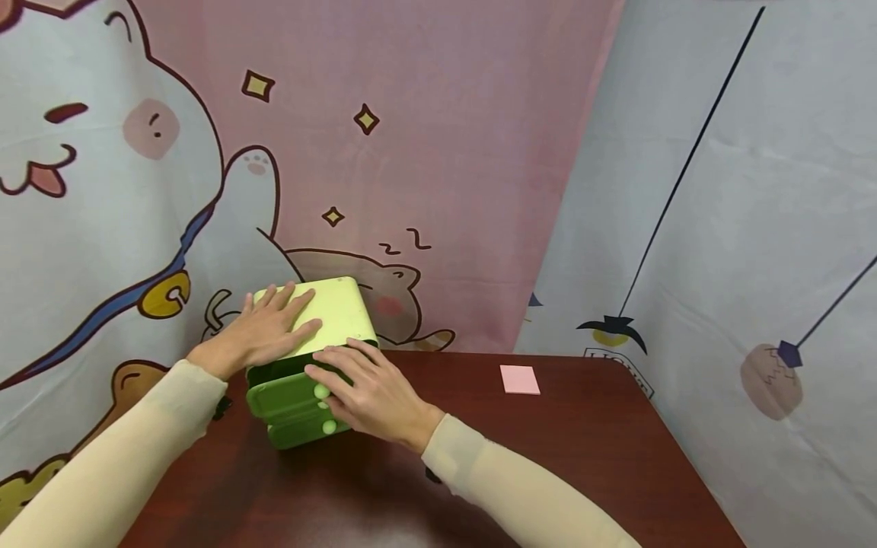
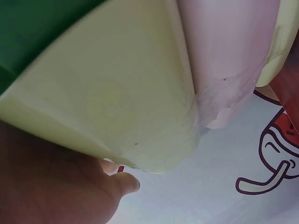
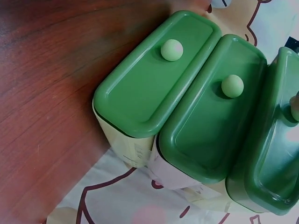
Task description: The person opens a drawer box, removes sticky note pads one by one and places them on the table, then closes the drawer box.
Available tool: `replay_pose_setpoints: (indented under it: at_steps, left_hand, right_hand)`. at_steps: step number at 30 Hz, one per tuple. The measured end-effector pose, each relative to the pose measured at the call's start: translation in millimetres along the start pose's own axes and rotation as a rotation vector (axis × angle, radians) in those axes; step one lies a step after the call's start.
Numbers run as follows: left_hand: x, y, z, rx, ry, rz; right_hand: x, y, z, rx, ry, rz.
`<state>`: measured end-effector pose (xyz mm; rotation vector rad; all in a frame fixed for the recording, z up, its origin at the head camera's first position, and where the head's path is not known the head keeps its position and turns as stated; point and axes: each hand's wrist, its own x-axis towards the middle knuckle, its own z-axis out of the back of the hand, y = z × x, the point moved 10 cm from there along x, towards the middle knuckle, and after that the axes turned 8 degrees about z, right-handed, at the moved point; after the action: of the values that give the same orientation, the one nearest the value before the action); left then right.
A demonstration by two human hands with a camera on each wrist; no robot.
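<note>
A small drawer unit has a pale yellow top (image 1: pixel 339 308) and green drawer fronts with round light-green knobs. My left hand (image 1: pixel 270 323) rests flat on that top, fingers spread. At the upper front, my right hand (image 1: pixel 377 392) has its thumb and index finger around the top drawer's knob (image 1: pixel 321 391). The top drawer (image 1: pixel 281 396) stands slightly out, with a dark gap above it. The right wrist view shows the lower drawer fronts (image 3: pixel 159 79) with their knobs, and a fingertip at the third knob (image 3: pixel 295 106). Yellow and pink side walls (image 2: pixel 126 93) appear in the left wrist view.
A pink square pad of paper (image 1: pixel 520 380) lies on the dark red-brown table (image 1: pixel 582 457), to the right of the drawers. Behind the table hangs a printed cloth (image 1: pixel 466 190) with cartoon animals. The table's right edge slopes toward the front.
</note>
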<state>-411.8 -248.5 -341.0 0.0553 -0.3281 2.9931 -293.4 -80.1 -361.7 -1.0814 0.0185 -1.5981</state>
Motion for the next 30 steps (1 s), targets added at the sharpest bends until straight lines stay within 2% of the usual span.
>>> replay_pose_setpoints:
  at_steps: [11,30]
  left_hand:
    - [-1.4,0.9,-0.4,-0.015,0.01,-0.002]
    - [0.6,-1.0,0.4,-0.039,0.036,0.01]
  right_hand:
    - [5.0,-6,-12,-0.019,0.073,-0.03]
    - [13.5,-17,-26,-0.026,0.099,-0.082]
